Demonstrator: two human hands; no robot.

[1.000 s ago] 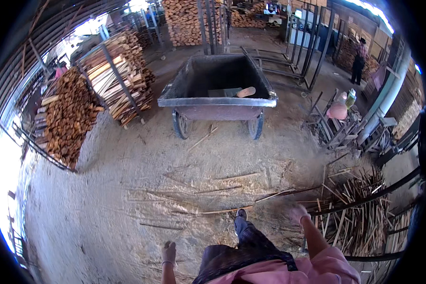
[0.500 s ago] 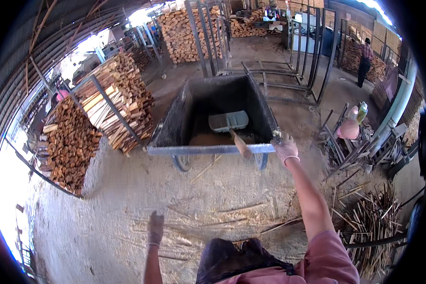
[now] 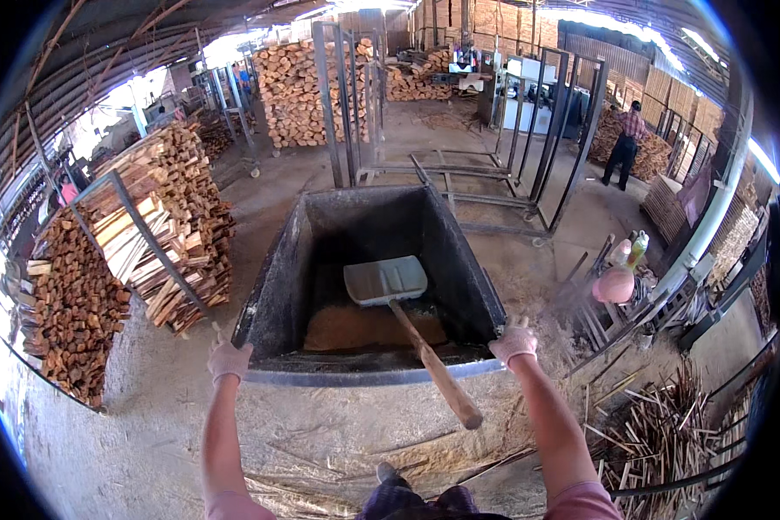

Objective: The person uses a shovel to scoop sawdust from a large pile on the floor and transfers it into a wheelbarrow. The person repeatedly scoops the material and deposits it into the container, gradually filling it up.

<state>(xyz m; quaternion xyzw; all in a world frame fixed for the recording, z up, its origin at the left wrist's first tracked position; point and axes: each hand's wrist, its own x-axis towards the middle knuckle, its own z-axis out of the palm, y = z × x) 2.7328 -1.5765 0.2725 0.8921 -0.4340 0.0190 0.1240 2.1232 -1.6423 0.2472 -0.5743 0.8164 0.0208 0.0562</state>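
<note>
In front of me stands a deep dark handcart with a worn near rim. A shovel rests in it, its broad pale blade down inside and its wooden handle sticking out over the near rim toward me. Brown sawdust lies on the cart's floor. My right hand, in a pale glove, is closed on the near right corner of the cart. At the near left corner is my gloved left hand, thumb and a finger apart; whether it touches the rim is hard to see.
Stacked wood stands at left behind a metal bar. Beyond the cart is a metal rack frame. A person stands far right. Bottles and a pink container sit at right, above loose wood sticks. Scraps litter the floor.
My left hand has risen from low over the floor to the cart's near left corner. The cart now appears nearer and larger. My right hand stays at its right corner.
</note>
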